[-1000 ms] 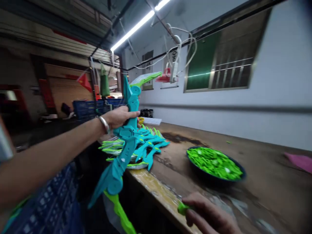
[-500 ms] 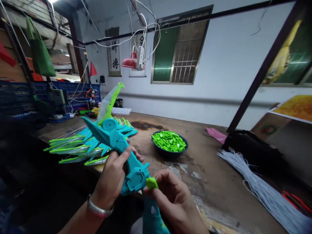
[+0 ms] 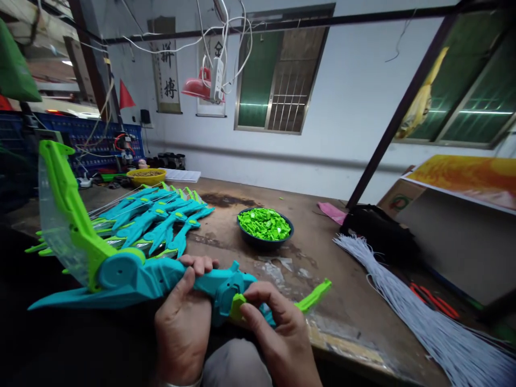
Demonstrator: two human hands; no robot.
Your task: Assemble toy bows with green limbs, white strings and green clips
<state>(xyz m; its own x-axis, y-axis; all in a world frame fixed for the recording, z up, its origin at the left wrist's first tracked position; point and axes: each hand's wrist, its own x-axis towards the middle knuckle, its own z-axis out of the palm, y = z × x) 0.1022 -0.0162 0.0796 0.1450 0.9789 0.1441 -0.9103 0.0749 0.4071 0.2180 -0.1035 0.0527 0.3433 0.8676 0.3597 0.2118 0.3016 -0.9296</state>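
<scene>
The left hand [image 3: 185, 317] is clamped round the body of a turquoise toy bow [image 3: 161, 277], held crosswise at the near edge of the bench [image 3: 310, 247], apparently to steady it. The right hand [image 3: 280, 328] pinches a small green plastic piece [image 3: 237, 308] between thumb and fingers, against the bow's hexagonal housing. A dark bowl [image 3: 264, 244] of similar green pieces [image 3: 264, 223] stands just beyond, presumably for easy reach. Further bows [image 3: 161, 212] lie bunched at the left, seemingly to keep them together.

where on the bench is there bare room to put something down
Bare tabletop shows between the dark bowl and the white strings. Crowded: left of the bowl, with piled turquoise parts; far right, with the strings and a black bundle.
</scene>
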